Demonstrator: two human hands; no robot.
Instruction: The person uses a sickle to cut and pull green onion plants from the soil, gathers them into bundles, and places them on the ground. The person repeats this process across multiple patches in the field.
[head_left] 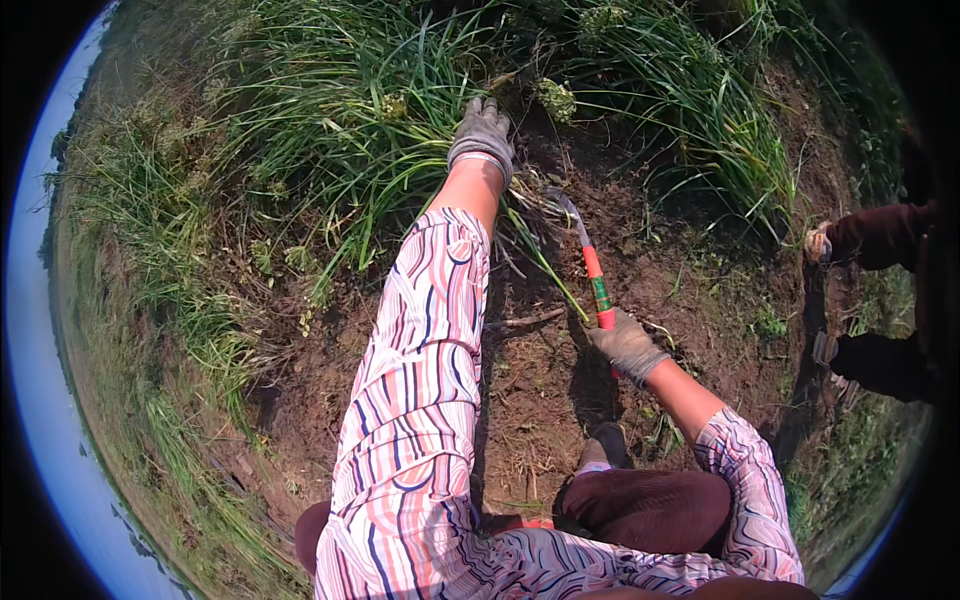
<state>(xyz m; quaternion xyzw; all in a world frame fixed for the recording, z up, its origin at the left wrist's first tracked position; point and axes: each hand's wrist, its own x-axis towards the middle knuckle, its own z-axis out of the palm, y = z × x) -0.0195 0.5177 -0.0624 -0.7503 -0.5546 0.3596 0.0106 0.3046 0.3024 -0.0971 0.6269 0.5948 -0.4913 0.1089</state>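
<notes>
My left hand [483, 135], in a coarse grey knit glove, has its grip clamped on a clump of long, thin green grass blades [400, 110] at the soil line. My right hand [628, 345], gloved likewise, grips the orange handle of a sickle [592, 265], whose curved metal blade rests on crumbly brown soil [560, 390] beside the clump. At far right, another person's dark sleeve [880, 235] reaches in.

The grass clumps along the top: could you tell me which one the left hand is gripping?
The left hand grips the big clump at upper left, beside bare soil; the right-hand clump stands untouched.
</notes>
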